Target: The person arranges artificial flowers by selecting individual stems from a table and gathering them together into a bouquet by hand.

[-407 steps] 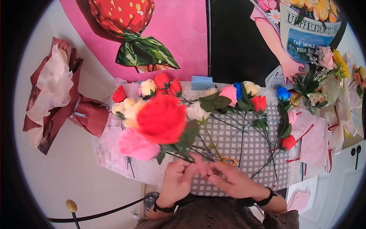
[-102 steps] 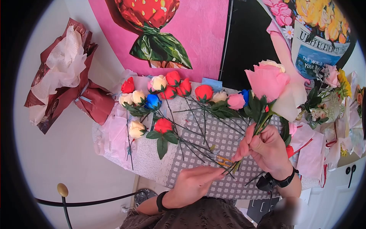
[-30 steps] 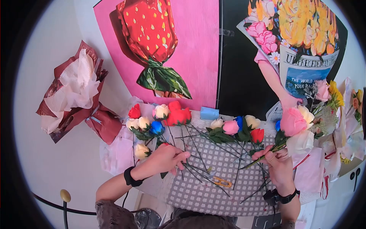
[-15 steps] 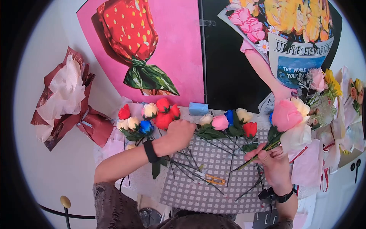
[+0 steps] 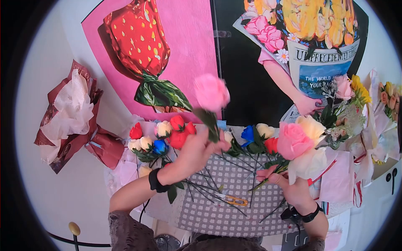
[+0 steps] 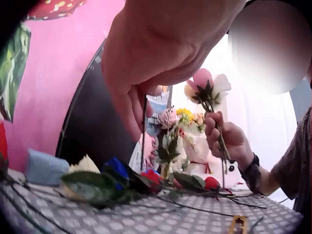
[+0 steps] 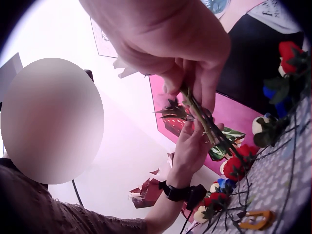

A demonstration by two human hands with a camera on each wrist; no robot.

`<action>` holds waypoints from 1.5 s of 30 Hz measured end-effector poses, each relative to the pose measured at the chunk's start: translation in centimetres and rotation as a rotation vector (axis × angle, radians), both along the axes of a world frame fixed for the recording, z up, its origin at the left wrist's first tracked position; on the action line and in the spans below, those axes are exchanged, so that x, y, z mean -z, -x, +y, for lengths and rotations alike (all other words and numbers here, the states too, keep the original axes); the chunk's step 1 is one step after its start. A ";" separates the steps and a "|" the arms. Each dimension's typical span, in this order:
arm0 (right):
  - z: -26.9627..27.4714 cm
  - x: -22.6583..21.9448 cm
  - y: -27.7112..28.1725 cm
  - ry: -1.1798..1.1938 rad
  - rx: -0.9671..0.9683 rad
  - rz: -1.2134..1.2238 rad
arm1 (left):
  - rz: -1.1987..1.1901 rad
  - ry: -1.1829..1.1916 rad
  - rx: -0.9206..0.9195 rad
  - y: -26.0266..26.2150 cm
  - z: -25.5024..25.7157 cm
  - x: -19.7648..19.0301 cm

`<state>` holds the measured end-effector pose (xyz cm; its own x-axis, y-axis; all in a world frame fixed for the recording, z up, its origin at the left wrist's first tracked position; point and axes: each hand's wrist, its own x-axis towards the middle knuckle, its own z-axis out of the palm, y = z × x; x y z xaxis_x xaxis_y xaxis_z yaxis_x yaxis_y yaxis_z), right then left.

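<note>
My left hand point(image 5: 194, 152) pinches the stem of a pink rose point(image 5: 212, 93), held up in front of the two pictures; the bloom is slightly blurred. In the left wrist view that hand point(image 6: 156, 53) has its fingers bent downward, and the bloom is out of sight. My right hand point(image 5: 295, 193) grips a small bunch of roses by the stems: a pink bloom point(image 5: 295, 140), a cream one point(image 5: 310, 129) and a white one point(image 5: 307, 162). From the right wrist, green stems point(image 7: 202, 119) show between thumb and fingers, pointing down toward the table.
Red roses point(image 5: 181, 136), cream roses point(image 5: 145, 143) and a blue rose point(image 5: 160, 147) lie along the table's left back. Another blue rose point(image 5: 248, 134) lies further right. On the checked cloth point(image 5: 217, 217) is an orange looped tool point(image 5: 236, 201). A wrapped bouquet point(image 5: 102, 142) stands left.
The left hand has moved from the left-hand roses toward the middle and lifted the pink rose from the right-hand group. The right hand keeps its bunch, now tilted slightly differently.
</note>
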<state>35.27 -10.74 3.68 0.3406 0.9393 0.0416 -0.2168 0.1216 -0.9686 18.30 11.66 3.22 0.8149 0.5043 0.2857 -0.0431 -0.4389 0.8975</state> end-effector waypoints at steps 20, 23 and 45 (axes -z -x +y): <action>1.7 2.9 0.8 -0.198 -0.555 0.036 | -0.124 -0.222 0.065 0.7 -4.1 3.9; -0.8 5.8 0.3 0.035 -0.403 0.639 | -0.110 -0.283 0.192 1.7 -5.1 2.3; 4.8 6.9 -1.4 0.087 -0.207 -0.527 | 0.212 0.285 0.513 0.0 -5.4 3.4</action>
